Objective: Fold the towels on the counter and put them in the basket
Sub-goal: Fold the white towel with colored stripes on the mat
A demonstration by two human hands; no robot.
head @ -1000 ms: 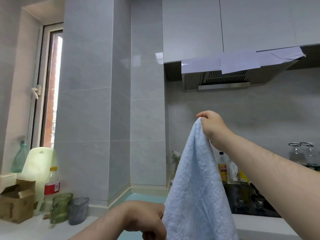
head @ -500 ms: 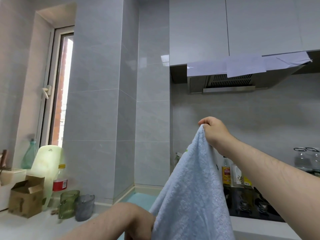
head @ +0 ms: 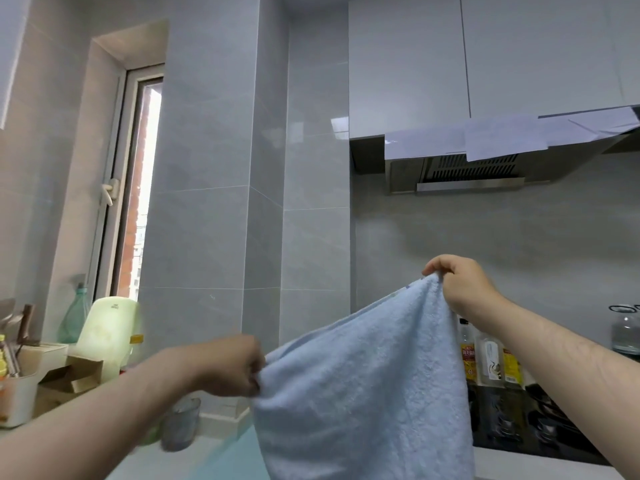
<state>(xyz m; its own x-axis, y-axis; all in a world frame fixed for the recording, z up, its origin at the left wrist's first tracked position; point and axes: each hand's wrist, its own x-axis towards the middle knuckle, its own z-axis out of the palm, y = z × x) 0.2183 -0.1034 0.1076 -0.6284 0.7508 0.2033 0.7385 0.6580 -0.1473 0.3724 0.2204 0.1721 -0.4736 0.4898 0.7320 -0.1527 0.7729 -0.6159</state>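
A light blue towel (head: 363,386) hangs in the air in front of me, spread between both hands above the counter. My right hand (head: 460,282) pinches its upper right corner, raised toward the tiled back wall. My left hand (head: 232,367) grips the towel's left corner, lower and nearer to me. The top edge sags between the two hands and the rest drops out of the bottom of the view. No basket is in sight.
A black hob (head: 526,424) and sauce bottles (head: 488,355) stand behind the towel at right, under an extractor hood (head: 467,168). At left are a grey cup (head: 180,424), a cardboard box (head: 74,375), a pale green container (head: 104,327) and a window (head: 138,188).
My left hand rose from low in the view and took the towel's left corner, pulling it out to the left. The towel went from hanging bunched to spread wide. The view tilted up.
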